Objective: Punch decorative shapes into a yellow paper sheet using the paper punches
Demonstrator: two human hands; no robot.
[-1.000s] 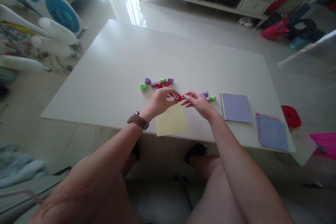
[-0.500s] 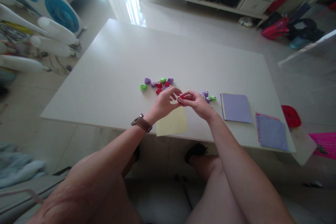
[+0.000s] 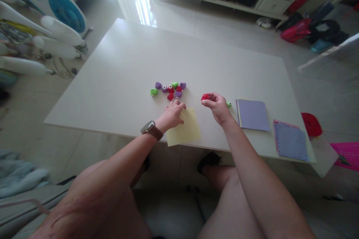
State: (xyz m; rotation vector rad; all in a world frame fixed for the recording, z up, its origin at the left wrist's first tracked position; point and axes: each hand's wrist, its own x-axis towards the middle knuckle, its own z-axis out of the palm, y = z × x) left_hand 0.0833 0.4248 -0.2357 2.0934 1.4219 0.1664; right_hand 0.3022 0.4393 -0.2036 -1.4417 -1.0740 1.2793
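Observation:
Between the fingers of my right hand (image 3: 220, 107) is a small red craft paper punch (image 3: 205, 97), raised over the table. My left hand (image 3: 174, 113) rests above the yellow paper (image 3: 185, 134), fingers spread and holding nothing. That sheet lies near the table's front edge, with a row of small cut-outs along its right side. Just beyond my left fingertips is a cluster of purple, green and red paper punches (image 3: 171, 89). A green punch (image 3: 229, 104) shows beside my right hand, which hides whatever else stands there.
To the right on the white table (image 3: 134, 67) lies a stack of purple paper (image 3: 252, 115). Nearer the corner are blue-grey sheets with punched edges (image 3: 291, 141), a pink one beneath. A red stool (image 3: 310, 124) stands beyond the table's right edge.
My hands have parted. The right one has carried the red punch to the right, away from the paper's edge; the left one has let go and dropped back over the yellow sheet.

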